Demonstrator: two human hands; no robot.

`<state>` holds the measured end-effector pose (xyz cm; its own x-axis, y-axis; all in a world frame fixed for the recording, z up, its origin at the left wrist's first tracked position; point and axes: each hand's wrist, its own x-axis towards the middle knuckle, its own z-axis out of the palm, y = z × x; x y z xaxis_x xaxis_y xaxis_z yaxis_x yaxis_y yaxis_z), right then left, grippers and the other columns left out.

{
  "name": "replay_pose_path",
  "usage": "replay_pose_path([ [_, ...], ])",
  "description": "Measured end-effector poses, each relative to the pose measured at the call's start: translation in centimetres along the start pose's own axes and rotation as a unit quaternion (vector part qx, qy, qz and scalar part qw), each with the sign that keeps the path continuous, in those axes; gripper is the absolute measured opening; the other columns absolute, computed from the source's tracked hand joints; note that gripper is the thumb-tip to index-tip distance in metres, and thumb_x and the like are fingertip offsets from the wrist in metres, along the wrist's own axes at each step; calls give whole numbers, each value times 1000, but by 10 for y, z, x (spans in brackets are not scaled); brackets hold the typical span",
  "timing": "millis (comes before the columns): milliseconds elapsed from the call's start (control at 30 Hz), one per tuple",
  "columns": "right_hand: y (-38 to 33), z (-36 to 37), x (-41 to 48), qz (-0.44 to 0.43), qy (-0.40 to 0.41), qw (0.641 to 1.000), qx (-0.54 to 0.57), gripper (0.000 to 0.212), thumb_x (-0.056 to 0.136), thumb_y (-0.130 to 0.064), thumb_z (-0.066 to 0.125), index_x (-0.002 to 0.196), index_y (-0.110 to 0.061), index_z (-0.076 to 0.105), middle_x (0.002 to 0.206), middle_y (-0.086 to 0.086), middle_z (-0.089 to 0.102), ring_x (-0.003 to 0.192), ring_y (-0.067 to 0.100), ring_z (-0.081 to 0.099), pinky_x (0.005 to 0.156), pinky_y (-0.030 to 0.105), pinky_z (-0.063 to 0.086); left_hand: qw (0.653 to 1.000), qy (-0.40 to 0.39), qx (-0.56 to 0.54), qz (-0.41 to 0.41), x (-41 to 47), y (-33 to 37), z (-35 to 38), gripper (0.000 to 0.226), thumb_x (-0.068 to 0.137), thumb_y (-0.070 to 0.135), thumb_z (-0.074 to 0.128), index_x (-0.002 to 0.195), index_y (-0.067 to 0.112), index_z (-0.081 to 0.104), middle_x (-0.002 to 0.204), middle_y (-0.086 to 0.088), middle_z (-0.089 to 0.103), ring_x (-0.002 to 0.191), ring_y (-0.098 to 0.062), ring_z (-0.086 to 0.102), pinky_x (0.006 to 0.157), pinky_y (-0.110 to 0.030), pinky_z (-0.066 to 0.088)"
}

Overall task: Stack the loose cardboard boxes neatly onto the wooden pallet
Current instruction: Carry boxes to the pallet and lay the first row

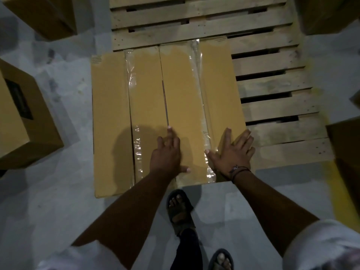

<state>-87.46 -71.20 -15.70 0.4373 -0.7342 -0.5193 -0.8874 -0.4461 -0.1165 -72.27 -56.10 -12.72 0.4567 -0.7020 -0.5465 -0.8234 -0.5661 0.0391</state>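
Cardboard box over pallet | left hand, right hand spread flat | side boxes nearby

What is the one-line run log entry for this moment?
step: pressing box onto pallet | left hand: flat on box top | right hand: flat at box's right edge | loose boxes: on floor

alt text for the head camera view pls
A person's left hand and right hand rest flat on top of two taped cardboard boxes sitting side by side on a wooden pallet. More boxes stand on the grey floor around it, and sandalled feet show below.
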Motion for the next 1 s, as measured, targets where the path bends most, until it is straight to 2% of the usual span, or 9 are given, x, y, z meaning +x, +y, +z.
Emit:
replay_pose_path([
  [133, -4, -7, 1, 8, -18, 1000, -8, 114, 80, -87, 41, 157, -28, -19, 156, 36, -28, 147, 55, -14, 118, 69, 8, 1000, 6, -17, 0, 1, 1, -3, 117, 68, 73, 77, 151, 11, 20, 167, -14, -26, 145, -46, 20, 89, -47, 55],
  [267, -12, -14, 5, 34, -31, 999, -10, 117, 78, -85, 51, 157, -32, -17, 157, 35, -26, 147, 57, -10, 117, 70, 12, 999, 7, -35, -16, 2, 5, -4, 110, 66, 69, 81, 145, 14, 26, 168, -10, -24, 144, -46, 21, 86, -48, 55],
  [467, -12, -15, 8, 33, -36, 999, -6, 115, 79, -81, 55, 157, -36, -16, 157, 30, -29, 147, 55, -14, 117, 70, 9, 999, -2, -38, -27, 3, 6, -4, 110, 66, 68, 82, 145, 15, 25, 168, -9, -24, 144, -46, 20, 86, -48, 55],
  [567, -12, -14, 13, -81, 4, 994, -79, 98, 89, -73, 47, 158, -38, -14, 159, 23, -34, 148, 52, -18, 117, 72, 7, 999, -5, -35, -32, 3, 8, -5, 116, 66, 68, 82, 150, 15, 20, 168, -9, -24, 144, -46, 19, 85, -48, 56],
  [633, -16, -13, 19, -172, 3, 977, -128, 84, 97, -63, 43, 158, -38, -8, 159, 20, -35, 148, 49, -22, 117, 72, 5, 998, -11, -38, -44, 4, 12, -7, 118, 67, 64, 83, 151, 15, 17, 167, -10, -26, 146, -48, 17, 87, -47, 57],
  [700, -19, -13, 25, -215, -9, 964, -157, 73, 101, -57, 39, 159, -35, -1, 160, 19, -34, 148, 47, -26, 117, 70, 3, 997, -19, -51, -55, 5, 17, -9, 116, 68, 61, 85, 150, 15, 17, 166, -10, -28, 147, -50, 15, 89, -47, 57],
  [767, -20, -13, 29, -222, -9, 961, -164, 70, 102, -55, 35, 159, -32, 1, 162, 18, -32, 148, 46, -27, 117, 69, 1, 996, -21, -62, -61, 6, 19, -10, 121, 69, 59, 86, 154, 17, 10, 165, -10, -31, 148, -51, 14, 91, -48, 56],
  [900, -26, -17, 37, -217, 3, 963, -161, 71, 101, -54, 32, 161, -29, 2, 163, 19, -28, 148, 46, -25, 117, 69, 0, 995, -25, -67, -63, 12, 18, -11, 150, 65, 59, 88, 159, 22, -23, 160, -9, -41, 147, -51, 15, 92, -49, 55],
  [1000, -33, -20, 46, -216, -4, 962, -170, 72, 101, -53, 32, 161, -25, 3, 163, 20, -27, 148, 47, -25, 117, 70, 0, 996, -42, -34, -64, 25, 20, -19, 159, 60, 64, 88, 156, 17, -30, 156, -15, -47, 144, -52, 19, 94, -47, 54],
])
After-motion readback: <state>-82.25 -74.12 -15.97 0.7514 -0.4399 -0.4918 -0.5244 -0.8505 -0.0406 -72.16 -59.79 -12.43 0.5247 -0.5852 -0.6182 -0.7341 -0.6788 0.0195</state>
